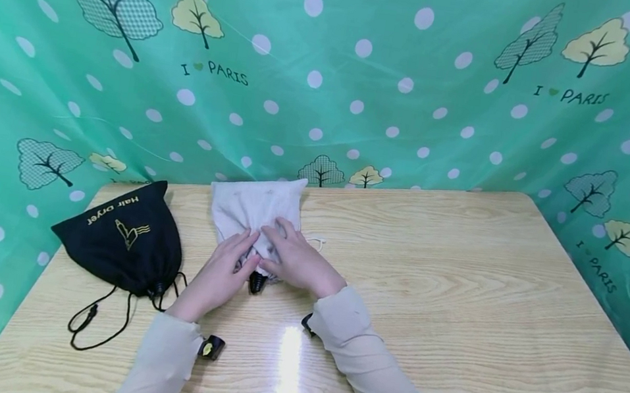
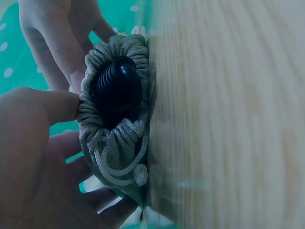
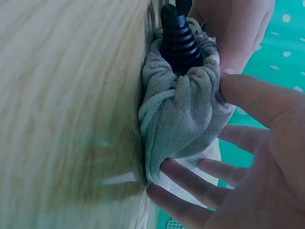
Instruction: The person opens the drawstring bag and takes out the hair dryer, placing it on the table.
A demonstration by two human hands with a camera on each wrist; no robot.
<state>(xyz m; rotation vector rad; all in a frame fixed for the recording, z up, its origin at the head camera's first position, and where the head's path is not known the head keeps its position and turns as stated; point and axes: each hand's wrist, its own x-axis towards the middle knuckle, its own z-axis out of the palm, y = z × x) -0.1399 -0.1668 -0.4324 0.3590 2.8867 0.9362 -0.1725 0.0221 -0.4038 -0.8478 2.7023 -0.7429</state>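
Observation:
A light grey cloth drawstring bag (image 1: 257, 205) lies on the table with its gathered mouth toward the person. A black ribbed cable sleeve (image 3: 180, 43) pokes out of that mouth, while the rest of the contents is hidden. Spread fingers of the left hand (image 1: 218, 280) rest on the bag's left side, the thumb at the gathered rim. On the opposite side the right hand (image 1: 302, 261) touches the cloth with fingers extended and apart. The two thumbs come close together above the opening. A pale knotted cord (image 2: 124, 174) hangs by the mouth in the left wrist view.
Left of the grey bag lies a black drawstring pouch (image 1: 135, 246) marked "Hair Dryer", its black cords (image 1: 98, 344) trailing on the wooden table (image 1: 460, 275). A green dotted curtain (image 1: 330, 79) hangs behind and along the sides. Small black devices (image 1: 211, 347) sit at the cuffs.

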